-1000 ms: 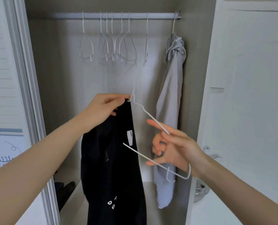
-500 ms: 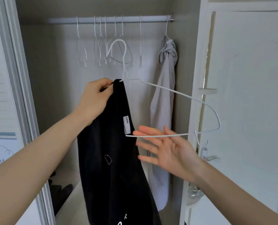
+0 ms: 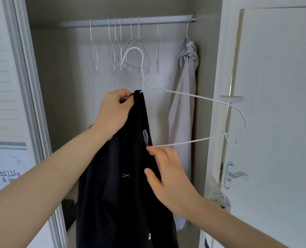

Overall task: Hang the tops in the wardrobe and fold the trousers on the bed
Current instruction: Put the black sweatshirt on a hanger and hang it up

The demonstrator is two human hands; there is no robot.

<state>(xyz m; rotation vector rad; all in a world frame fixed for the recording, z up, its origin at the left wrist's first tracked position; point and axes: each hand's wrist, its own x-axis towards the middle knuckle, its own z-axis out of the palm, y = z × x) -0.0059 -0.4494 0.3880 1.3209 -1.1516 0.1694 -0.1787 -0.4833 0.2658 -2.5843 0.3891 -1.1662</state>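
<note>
The left hand (image 3: 113, 111) is raised in front of the open wardrobe (image 3: 59, 86), its fingers (image 3: 120, 94) curled round the top edge of a black top (image 3: 123, 185) and pinching it together with the neck of a white wire hanger (image 3: 193, 96). The top hangs straight down from that grip, bunched into a narrow column, with a small white label (image 3: 146, 137) showing on its right edge and a thin pink mark lower on the cloth. Only the left end of the hanger sits inside the garment; the rest sticks out bare to the right, its far shoulder reaching in front of the white door (image 3: 282, 104). The hook of the hanger stands upright above the left hand, below the rail (image 3: 127, 21) and not on it.

The right hand (image 3: 168, 178) is at the right edge of the top, just below the label. Its fingers are nearly straight and relaxed, the fingertips touching the cloth where the hanger's bottom bar meets it (whether they also touch the bar I cannot tell). They grasp nothing.

On the rail hang several empty white hangers (image 3: 121, 51), bunched toward the left and middle. At the far right of the rail a grey top (image 3: 184, 104) hangs against the wardrobe's side wall. A dark object lies on the wardrobe floor at lower left, partly hidden by the arm. The door carries a silver handle (image 3: 236, 175).
</note>
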